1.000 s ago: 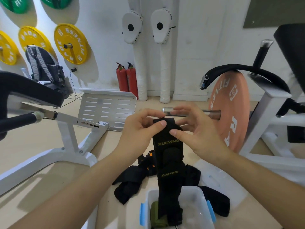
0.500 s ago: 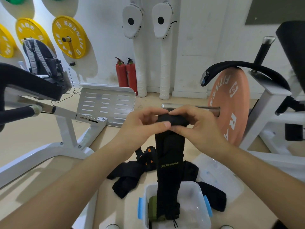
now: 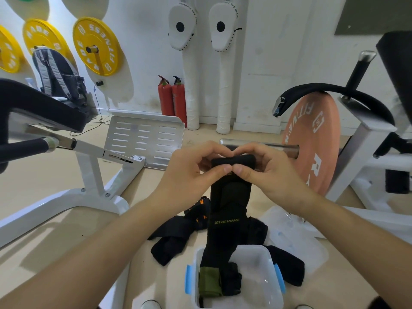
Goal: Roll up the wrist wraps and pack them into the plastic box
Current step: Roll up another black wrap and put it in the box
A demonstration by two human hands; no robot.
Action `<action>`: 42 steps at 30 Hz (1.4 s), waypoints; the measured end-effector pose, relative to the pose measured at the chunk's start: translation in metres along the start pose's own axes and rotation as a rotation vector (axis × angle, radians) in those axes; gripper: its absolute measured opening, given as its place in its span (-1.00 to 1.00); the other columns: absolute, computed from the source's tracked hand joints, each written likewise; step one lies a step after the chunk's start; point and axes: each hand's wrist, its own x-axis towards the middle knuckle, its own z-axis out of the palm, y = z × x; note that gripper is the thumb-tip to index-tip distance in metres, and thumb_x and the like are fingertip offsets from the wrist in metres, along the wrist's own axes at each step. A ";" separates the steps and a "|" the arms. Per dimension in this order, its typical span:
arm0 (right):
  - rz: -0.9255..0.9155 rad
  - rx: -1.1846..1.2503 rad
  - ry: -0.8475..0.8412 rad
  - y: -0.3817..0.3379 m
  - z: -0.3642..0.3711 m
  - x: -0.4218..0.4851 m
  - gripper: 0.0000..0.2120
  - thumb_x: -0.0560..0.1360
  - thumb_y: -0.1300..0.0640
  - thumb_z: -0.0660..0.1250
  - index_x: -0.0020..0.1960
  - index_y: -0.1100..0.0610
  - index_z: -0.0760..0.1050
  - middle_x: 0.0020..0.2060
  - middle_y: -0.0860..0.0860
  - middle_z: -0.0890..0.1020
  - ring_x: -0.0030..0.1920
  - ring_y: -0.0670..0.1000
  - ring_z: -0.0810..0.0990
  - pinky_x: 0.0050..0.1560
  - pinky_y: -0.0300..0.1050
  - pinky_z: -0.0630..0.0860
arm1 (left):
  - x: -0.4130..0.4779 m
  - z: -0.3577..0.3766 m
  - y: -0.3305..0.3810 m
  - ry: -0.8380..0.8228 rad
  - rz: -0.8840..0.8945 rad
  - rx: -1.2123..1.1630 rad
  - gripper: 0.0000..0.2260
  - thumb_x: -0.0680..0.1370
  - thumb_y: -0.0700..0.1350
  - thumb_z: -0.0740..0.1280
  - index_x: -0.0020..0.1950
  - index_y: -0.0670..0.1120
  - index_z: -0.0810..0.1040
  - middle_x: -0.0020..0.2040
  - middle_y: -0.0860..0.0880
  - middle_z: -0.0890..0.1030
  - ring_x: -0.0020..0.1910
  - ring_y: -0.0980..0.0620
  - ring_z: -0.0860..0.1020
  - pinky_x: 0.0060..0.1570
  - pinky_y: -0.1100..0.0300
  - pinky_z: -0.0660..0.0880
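Observation:
A long black wrist wrap (image 3: 229,204) marked XUEYING hangs from both hands, its top end turned into a small roll. My left hand (image 3: 191,175) pinches the roll's left side and my right hand (image 3: 267,172) pinches its right side, thumbs meeting in front. The wrap's lower end drops into the clear plastic box (image 3: 260,279) with blue latches. Inside the box lie a rolled green wrap (image 3: 208,282) and a black one (image 3: 231,279). More black wraps (image 3: 171,237) lie loose on the floor behind the box.
The box's clear lid (image 3: 296,235) lies on the floor to the right. A white bench frame (image 3: 93,186) stands at left, a barbell sleeve with a pink plate (image 3: 312,141) at right. Fire extinguishers (image 3: 171,99) stand by the far wall.
The roll at the wrap's top has grown as both hands turned it down, and the XUEYING lettering has risen. The hands stay at about the same height.

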 end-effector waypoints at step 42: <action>0.113 0.229 0.078 -0.010 -0.006 0.000 -0.70 0.45 0.42 0.45 0.12 0.19 0.56 -0.09 -0.01 0.72 -0.03 0.07 0.74 -0.06 -0.18 0.65 | -0.003 0.002 0.000 -0.081 -0.299 -0.257 -0.77 0.60 -0.16 0.43 0.25 -0.02 0.60 0.04 -0.12 0.72 0.03 -0.11 0.72 0.05 -0.12 0.67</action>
